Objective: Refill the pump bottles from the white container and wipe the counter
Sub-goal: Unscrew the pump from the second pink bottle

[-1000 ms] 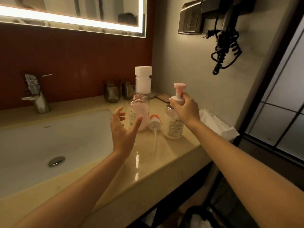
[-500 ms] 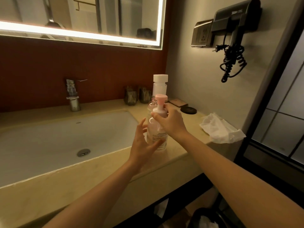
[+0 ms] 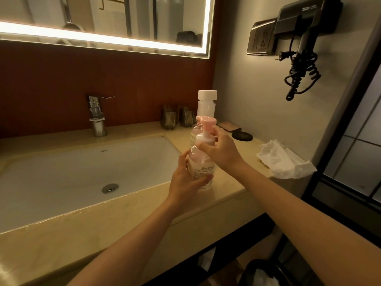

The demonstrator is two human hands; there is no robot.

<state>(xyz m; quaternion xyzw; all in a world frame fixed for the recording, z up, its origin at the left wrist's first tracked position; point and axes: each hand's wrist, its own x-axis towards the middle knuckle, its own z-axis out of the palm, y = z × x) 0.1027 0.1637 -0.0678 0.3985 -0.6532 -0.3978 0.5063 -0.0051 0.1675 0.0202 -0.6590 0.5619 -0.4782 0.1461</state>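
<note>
Clear plastic pump bottle with pink head (image 3: 203, 162) stands on beige stone worktop (image 3: 226, 195) | left hand (image 3: 184, 179) wraps its body | right hand (image 3: 219, 150) pinches its collar | refill seemingly midway, wiping left

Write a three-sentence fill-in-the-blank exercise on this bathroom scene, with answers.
The left hand grips the bottle by its body; the right hand grips the collar under its ____ pump head.
The white container stands ____ the bottle.
The cloth lies on the counter to the bottle's ____.
Answers: pink; behind; right.
</note>
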